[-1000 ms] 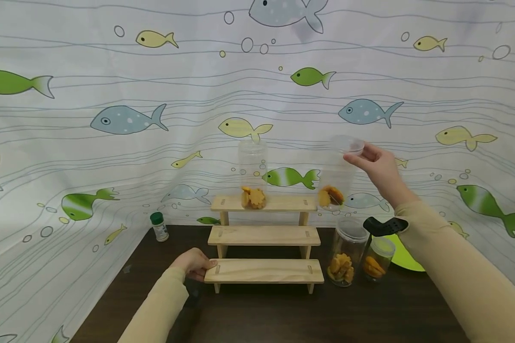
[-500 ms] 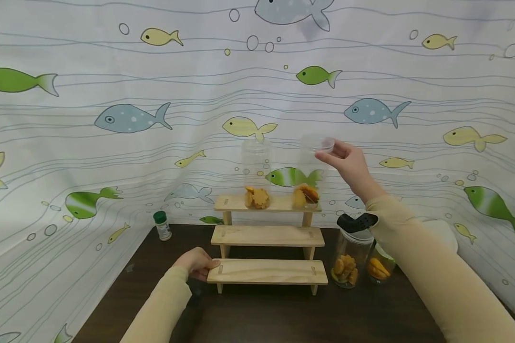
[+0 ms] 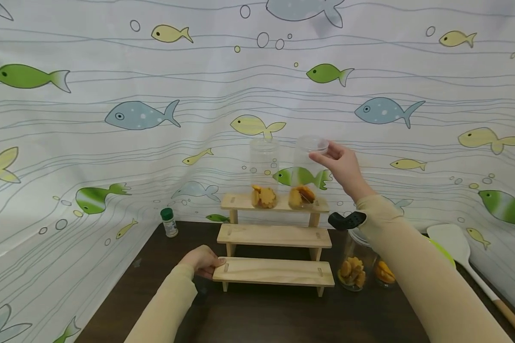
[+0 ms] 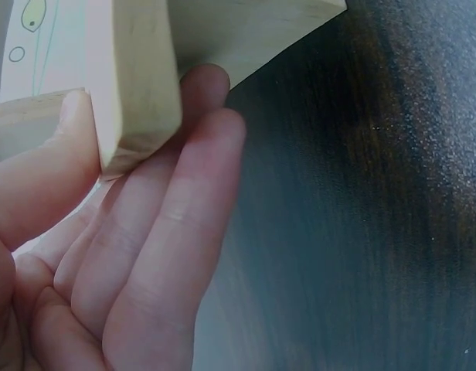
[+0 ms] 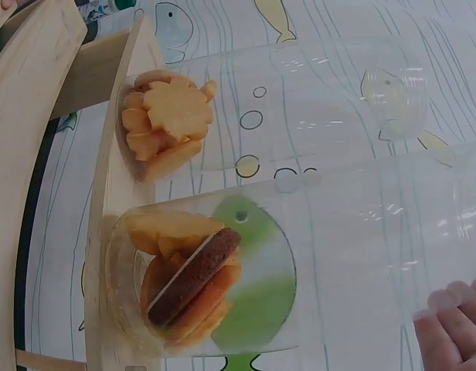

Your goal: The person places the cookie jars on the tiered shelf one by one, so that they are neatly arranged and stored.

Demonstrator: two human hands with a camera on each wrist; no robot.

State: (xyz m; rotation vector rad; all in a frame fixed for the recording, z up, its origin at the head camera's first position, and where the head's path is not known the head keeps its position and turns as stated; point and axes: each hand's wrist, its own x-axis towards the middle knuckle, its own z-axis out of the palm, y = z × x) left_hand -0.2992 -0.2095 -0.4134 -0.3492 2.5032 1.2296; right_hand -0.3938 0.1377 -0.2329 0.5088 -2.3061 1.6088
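Note:
A three-step wooden stand (image 3: 274, 270) is at the centre of the head view. My left hand (image 3: 201, 261) pinches the left end of its lowest step, thumb above and fingers underneath; the left wrist view shows the board's end (image 4: 145, 85) close up. With my right hand (image 3: 341, 166) I grip the lid rim of a tall clear jar (image 3: 302, 196) at the right part of the top step. Cookies (image 5: 195, 286), one dark brown, lie at its bottom. Beside it on the left, apart from it, another tall clear jar (image 3: 263, 196) with cookies stands on the same step.
Right of the stand are a tall cookie jar (image 3: 353, 274) and a smaller jar (image 3: 385, 274), both partly behind my right sleeve. A green-capped shaker bottle (image 3: 169, 224) stands back left. At far right, a white spatula (image 3: 450, 240) overlaps a lime-green plate (image 3: 441, 250).
My right hand has carried the jar left, from beyond the stand's right end onto the top step next to the other jar. My left hand stays on the lowest step. The view has shifted slightly.

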